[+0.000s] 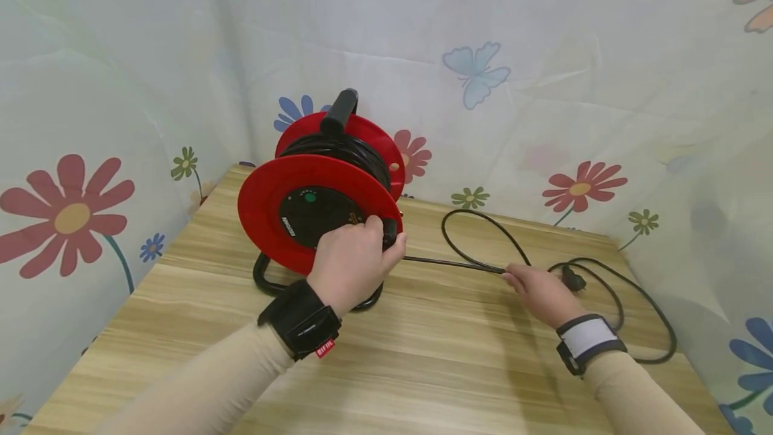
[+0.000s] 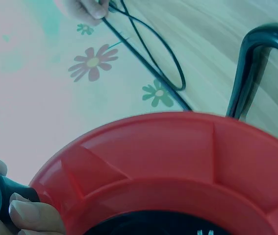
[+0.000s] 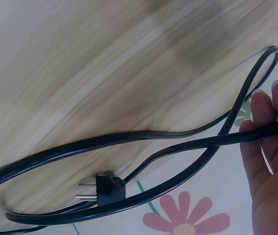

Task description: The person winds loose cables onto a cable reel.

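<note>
Well, one wooden table (image 1: 423,354) carries one red cable reel (image 1: 302,217) with two flanges, standing towards the back left. One black cord (image 3: 97,141) leads rightward from it in loose loops. Two hands are busy: the left hand (image 1: 353,262) grips one black knob (image 1: 390,233), the right hand (image 1: 546,295) pinches the cord. Among the loops sits one plug (image 3: 111,189), showing two pins (image 3: 86,198).

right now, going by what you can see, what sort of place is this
Probably a makeshift indoor work corner, though the wider room is out of view. A wood-grain table stands against creased, flower-patterned sheeting, and a red cable reel sits on the table.
</note>
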`<move>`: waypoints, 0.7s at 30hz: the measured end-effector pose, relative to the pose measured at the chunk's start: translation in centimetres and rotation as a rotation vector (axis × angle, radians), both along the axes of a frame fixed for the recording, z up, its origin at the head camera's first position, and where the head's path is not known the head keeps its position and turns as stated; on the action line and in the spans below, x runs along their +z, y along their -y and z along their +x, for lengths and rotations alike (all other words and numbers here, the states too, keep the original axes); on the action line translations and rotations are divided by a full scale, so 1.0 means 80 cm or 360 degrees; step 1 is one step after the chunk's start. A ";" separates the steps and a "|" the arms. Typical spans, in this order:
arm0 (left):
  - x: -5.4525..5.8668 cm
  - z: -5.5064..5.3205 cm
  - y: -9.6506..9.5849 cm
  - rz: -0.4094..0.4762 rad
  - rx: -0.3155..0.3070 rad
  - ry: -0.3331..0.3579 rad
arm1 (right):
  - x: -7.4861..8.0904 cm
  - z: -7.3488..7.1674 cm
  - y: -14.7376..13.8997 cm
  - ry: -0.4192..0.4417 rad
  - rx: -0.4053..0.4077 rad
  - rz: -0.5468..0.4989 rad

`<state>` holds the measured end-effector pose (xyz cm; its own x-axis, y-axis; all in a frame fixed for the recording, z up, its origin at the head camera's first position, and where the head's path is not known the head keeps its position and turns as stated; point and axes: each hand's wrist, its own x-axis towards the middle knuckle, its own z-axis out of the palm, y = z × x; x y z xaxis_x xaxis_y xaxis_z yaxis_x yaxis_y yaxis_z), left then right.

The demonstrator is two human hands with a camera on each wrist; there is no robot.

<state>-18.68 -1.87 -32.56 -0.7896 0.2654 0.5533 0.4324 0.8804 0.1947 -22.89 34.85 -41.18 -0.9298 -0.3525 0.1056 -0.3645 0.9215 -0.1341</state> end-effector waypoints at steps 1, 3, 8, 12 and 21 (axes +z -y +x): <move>-0.002 0.000 -0.001 -0.0008 0.0003 -0.0015 | 0.000 -0.001 0.002 -0.0002 0.0015 -0.0005; -0.008 0.001 -0.002 -0.0023 0.0001 -0.0048 | 0.000 -0.003 0.006 0.0004 0.0038 -0.0015; -0.024 0.003 -0.005 -0.0068 0.0006 -0.0108 | -0.001 -0.007 0.020 0.0027 0.0069 -0.0028; -0.040 0.004 -0.005 -0.0095 0.0031 -0.0109 | -0.002 -0.011 0.034 0.0024 0.0099 -0.0024; -0.061 0.005 -0.004 -0.0136 0.0042 -0.0040 | -0.008 -0.018 0.053 0.0007 0.0164 -0.0021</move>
